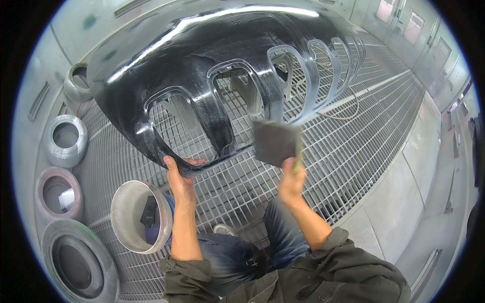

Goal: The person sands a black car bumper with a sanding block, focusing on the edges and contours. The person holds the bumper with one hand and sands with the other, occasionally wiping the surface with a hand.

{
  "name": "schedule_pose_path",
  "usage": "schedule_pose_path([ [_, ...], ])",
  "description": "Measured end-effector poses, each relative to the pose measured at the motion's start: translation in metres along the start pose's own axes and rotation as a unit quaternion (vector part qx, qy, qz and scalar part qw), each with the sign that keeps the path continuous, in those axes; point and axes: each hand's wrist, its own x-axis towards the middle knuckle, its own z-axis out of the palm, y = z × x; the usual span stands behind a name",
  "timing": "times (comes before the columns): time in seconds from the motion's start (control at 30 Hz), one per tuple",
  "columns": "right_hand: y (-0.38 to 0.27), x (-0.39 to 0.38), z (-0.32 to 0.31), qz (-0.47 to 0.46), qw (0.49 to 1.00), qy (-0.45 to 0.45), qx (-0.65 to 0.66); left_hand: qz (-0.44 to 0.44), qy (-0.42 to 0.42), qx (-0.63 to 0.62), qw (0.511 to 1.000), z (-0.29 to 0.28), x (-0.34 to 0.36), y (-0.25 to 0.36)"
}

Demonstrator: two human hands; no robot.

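Note:
A large glossy black car front panel [166,65] with several rounded grille openings stretches across the upper middle. Dull, scuffed streaks mark its surface, and the bars toward the right look paler. My left hand [182,182] grips its lower left edge, thumb on the outer side and fingers reaching through the first opening. In my right hand [292,184] is a square sanding pad [275,143] with a dark grey face and a yellowish edge, somewhat blurred. The pad is raised near the panel's lower rim; whether it touches I cannot tell.
Left of my forearm stands a whitish bucket [118,222] with a black block [148,212] inside. Several tires [108,257] line the left wall. Metal grating [353,166] forms the floor, and a thin hose [348,117] lies under the panel. Pale walls surround this space.

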Motion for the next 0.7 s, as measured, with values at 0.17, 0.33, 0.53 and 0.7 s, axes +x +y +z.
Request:
schedule_pose_path([
  [0.17,0.003,0.013,-0.038,0.107,0.915,0.218,0.322,-0.008,-0.053,-0.037,0.998,-0.021,0.008,-0.009],
  [0.33,0.048,0.014,-0.055,0.225,0.873,0.201,0.383,-0.019,-0.098,-0.058,0.993,-0.025,0.014,-0.020],
  [0.53,0.061,0.060,-0.006,0.326,0.833,0.095,0.436,-0.022,-0.061,-0.058,0.996,-0.020,0.011,-0.015],
  [0.7,0.081,0.062,0.119,0.327,0.838,0.299,0.320,-0.007,0.000,-0.040,0.999,-0.010,0.018,-0.024],
])
